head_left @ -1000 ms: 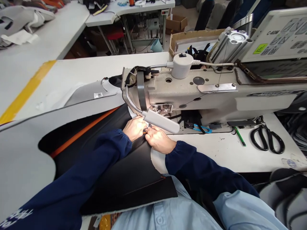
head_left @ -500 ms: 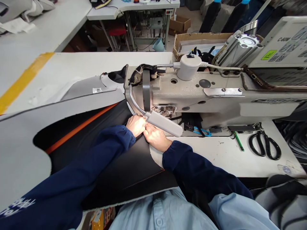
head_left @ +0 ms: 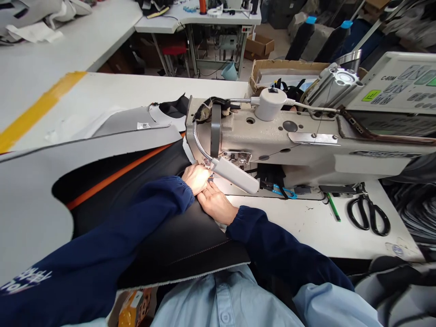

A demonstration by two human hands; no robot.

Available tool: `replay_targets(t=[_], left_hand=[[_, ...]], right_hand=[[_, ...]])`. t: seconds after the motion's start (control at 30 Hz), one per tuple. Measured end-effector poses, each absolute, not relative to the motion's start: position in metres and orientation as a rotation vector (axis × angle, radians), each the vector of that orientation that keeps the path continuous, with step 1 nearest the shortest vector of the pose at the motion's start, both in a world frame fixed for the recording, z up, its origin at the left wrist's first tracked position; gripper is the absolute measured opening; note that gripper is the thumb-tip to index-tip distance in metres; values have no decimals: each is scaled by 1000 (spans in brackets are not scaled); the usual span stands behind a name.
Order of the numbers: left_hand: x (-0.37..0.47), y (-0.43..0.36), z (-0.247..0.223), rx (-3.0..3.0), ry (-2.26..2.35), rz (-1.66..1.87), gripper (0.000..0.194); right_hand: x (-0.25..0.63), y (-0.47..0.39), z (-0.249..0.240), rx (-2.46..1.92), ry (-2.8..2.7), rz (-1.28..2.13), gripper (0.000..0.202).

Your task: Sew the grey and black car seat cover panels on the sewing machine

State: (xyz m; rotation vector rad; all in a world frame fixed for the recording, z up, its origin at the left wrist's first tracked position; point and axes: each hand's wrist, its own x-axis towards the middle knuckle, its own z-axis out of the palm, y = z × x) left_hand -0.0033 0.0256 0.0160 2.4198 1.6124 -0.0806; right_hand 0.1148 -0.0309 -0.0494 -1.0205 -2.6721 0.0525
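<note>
A large black leather-like panel (head_left: 177, 231) with a grey backing and an orange strip (head_left: 119, 178) lies across the table beneath a sewing machine (head_left: 269, 136). Close to the needle area, my left hand (head_left: 196, 178) has its fingers bent down on the panel. My right hand (head_left: 218, 203) sits just beside it, fingers closed on the panel's edge. Fingertips of the left hand are partly hidden. A grey lamp bar (head_left: 235, 175) on a bendable metal neck hangs over the hands and lights the spot.
Right of the machine bed lie black-handled scissors (head_left: 368, 215), a green pen-like stick (head_left: 334, 207) and a light-blue-handled tool (head_left: 284, 191). Behind the machine stands a cardboard box (head_left: 254, 75). Grey fabric pieces (head_left: 64, 16) rest on the far left table.
My right hand has shifted slightly left and down, its fingers a little apart from the needle area. The whole view has turned slightly. The panel stays in both hands.
</note>
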Motion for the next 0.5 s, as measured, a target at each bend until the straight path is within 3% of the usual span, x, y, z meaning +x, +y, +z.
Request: replay_targets(t=[0.23,0.5], left_hand=[[-2,26,22,2516,1608,-257,29],[-4,30,13,2511,1666,-257,26]], right_hand=[[144,-27,-44,-719,-2698,298,27],[130,-14,-44,-878,-2729,239,19]])
